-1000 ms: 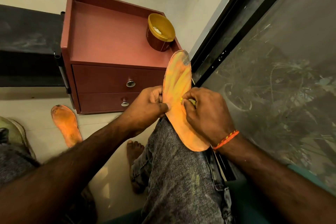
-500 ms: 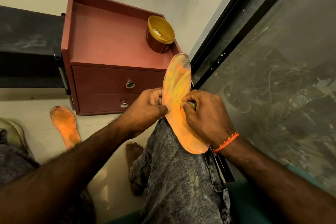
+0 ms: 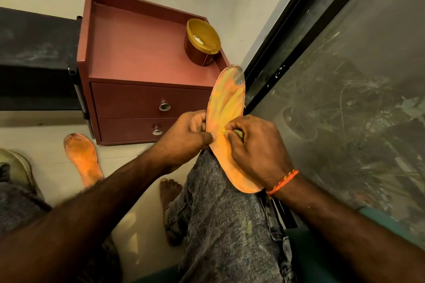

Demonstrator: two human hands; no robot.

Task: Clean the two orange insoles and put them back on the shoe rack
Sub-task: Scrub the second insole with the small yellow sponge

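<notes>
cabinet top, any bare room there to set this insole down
Yes: the cabinet top is bare from its left wall across to the yellow-lidded tub, which crowds the back right corner. Bare floor also lies left of the second insole.

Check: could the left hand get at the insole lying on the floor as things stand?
Probably not yet: the left hand pinches the held insole on the knee. The floor insole lies uncovered on that side, so once freed, likely yes.
</notes>
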